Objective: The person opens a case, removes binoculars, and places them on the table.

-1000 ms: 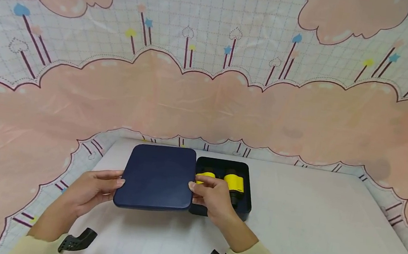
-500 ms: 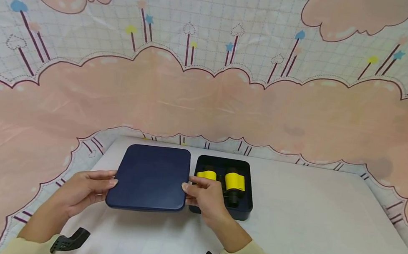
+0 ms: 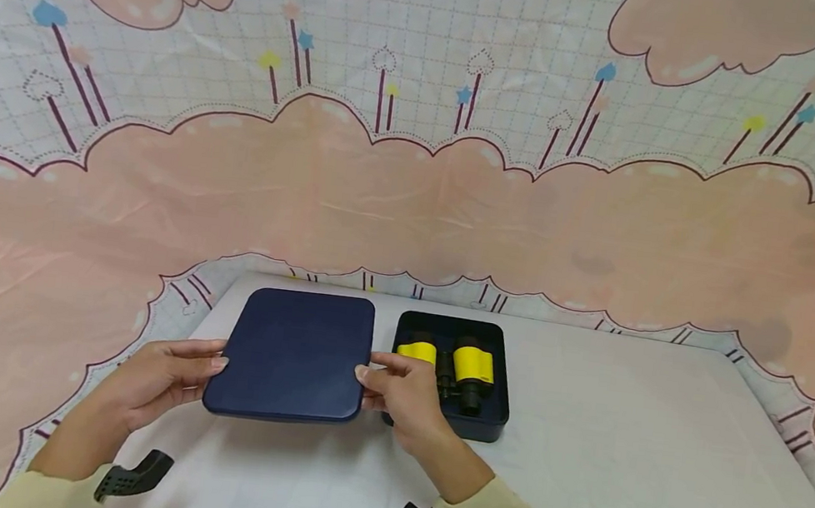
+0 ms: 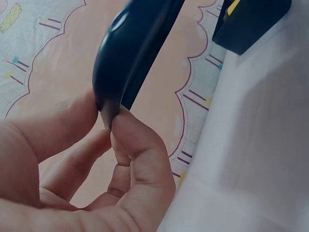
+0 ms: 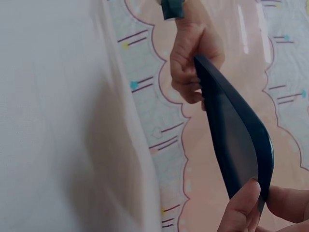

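Note:
A dark blue square lid [image 3: 290, 355] with rounded corners is held up off the table between both hands. My left hand [image 3: 150, 380] pinches its left edge, thumb on one face and fingers on the other. At the opposite edge my right hand [image 3: 412, 397] pinches it the same way. In the right wrist view the hollow underside of the lid [image 5: 236, 130] shows. Just right of the lid stands a matching dark box [image 3: 498, 415] without its cover. Inside lie yellow and black binoculars [image 3: 473, 366], partly hidden behind the right hand.
The box and lid are over a white-covered table [image 3: 620, 446]. A patterned cloth backdrop [image 3: 457, 218] rises behind it and folds down along the sides. Each wrist carries a black strap-like mount [image 3: 135, 476].
Both hands have carried the lid left, away from over the box's left side. More of the box and binoculars now shows. The box stays in place.

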`<state>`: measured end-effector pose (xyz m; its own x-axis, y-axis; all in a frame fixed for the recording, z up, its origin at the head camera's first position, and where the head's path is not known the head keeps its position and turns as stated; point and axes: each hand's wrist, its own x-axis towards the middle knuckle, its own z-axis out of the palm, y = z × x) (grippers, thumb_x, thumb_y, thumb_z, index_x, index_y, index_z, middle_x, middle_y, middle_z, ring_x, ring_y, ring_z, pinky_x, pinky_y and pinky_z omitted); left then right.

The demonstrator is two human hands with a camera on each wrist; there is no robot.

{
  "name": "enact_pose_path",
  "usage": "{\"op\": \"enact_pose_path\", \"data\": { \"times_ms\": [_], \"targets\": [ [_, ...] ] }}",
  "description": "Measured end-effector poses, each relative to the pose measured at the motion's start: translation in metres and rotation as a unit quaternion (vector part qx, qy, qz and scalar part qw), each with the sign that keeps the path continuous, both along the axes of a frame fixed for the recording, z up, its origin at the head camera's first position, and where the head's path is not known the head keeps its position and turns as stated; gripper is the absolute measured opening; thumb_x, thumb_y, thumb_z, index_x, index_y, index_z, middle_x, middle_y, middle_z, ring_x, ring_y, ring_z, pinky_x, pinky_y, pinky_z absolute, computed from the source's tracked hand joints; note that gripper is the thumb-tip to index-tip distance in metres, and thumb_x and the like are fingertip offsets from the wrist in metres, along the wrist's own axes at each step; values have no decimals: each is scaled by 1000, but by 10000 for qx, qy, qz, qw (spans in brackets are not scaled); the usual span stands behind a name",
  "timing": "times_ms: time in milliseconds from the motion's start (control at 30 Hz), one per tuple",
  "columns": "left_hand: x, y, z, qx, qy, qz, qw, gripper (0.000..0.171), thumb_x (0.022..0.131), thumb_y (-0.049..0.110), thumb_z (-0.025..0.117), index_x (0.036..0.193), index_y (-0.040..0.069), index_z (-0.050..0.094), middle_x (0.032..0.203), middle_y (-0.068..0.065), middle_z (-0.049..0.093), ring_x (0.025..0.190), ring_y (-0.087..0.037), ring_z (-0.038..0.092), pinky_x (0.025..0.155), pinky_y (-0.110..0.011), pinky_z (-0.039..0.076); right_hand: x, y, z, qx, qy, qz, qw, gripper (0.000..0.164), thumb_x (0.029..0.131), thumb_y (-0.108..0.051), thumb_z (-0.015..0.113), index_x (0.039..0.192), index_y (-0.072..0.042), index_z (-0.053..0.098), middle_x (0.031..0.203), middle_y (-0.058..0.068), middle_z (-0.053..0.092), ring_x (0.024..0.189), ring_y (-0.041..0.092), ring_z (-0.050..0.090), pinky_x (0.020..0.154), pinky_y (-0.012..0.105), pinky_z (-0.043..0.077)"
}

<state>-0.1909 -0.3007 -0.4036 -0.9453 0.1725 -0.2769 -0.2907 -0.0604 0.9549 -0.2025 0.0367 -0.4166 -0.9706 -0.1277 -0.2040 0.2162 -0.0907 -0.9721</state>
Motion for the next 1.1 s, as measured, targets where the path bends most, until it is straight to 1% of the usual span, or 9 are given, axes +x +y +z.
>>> {"op": "enact_pose_path", "data": {
  "times_ms": [67, 233, 333, 567, 733, 833, 967, 1100],
  "targets": [
    [0, -2, -1, -5, -21, -3, 10000, 36, 99, -1, 65, 100, 32, 80, 102, 10, 78, 90, -5, 73, 78, -24, 61, 0, -2, -1, -21, -14, -4, 10000, 37, 93, -9, 78, 128, 1, 71, 89, 7, 71, 65, 12, 67, 65, 21, 60],
    [0, -8, -3, 137, 24, -157, 9998, 37, 100, -2, 63, 103, 31, 80, 105, 10, 79, 93, -6, 74, 80, -24, 62, 1, -7, -3, -94, 42, 19, 9999, 37, 92, -9, 79, 127, 2, 71, 87, 7, 73, 64, 11, 68, 63, 21, 60],
    [1, -13, -4, 198, 29, -181, 9996, 39, 101, -3, 62, 102, 31, 81, 104, 9, 79, 93, -6, 74, 81, -24, 62, 2, -10, -4, -139, 29, 49, 9999, 38, 92, -9, 79, 127, 2, 71, 87, 7, 72, 64, 11, 68, 63, 21, 60],
    [1, -21, -10, 460, 178, -443, 9978, 42, 102, -6, 57, 105, 29, 81, 104, 9, 80, 91, -4, 73, 78, -23, 61, 4, -14, -7, -224, 97, 129, 9996, 38, 92, -7, 78, 128, 4, 70, 87, 8, 73, 61, 10, 67, 62, 20, 59],
    [2, -26, -13, 364, 64, -443, 9983, 41, 102, -5, 58, 103, 30, 81, 102, 10, 79, 89, -3, 73, 77, -23, 61, 7, -20, -10, -262, 107, 115, 9995, 39, 90, -5, 79, 127, 6, 70, 88, 10, 74, 60, 10, 69, 62, 21, 60],
    [2, -28, -15, 395, -1, -470, 9981, 41, 101, -5, 59, 103, 29, 81, 103, 10, 79, 90, -4, 73, 78, -23, 61, 9, -24, -12, -241, 95, 61, 9996, 40, 90, -5, 80, 127, 6, 69, 88, 11, 75, 60, 10, 69, 62, 22, 61],
    [1, -31, -17, 445, -9, -524, 9976, 41, 101, -5, 59, 103, 29, 81, 103, 9, 80, 92, -5, 74, 79, -24, 62, 10, -28, -15, -209, 118, 40, 9997, 41, 90, -7, 80, 128, 5, 69, 89, 11, 75, 61, 11, 70, 63, 23, 62],
    [0, -37, -19, 356, -17, -579, 9977, 40, 101, -5, 59, 102, 29, 81, 103, 10, 79, 92, -4, 73, 79, -24, 62, 12, -32, -17, -161, 110, 49, 9998, 40, 91, -8, 80, 128, 3, 70, 91, 11, 75, 63, 11, 70, 65, 24, 62]
  ]
}}
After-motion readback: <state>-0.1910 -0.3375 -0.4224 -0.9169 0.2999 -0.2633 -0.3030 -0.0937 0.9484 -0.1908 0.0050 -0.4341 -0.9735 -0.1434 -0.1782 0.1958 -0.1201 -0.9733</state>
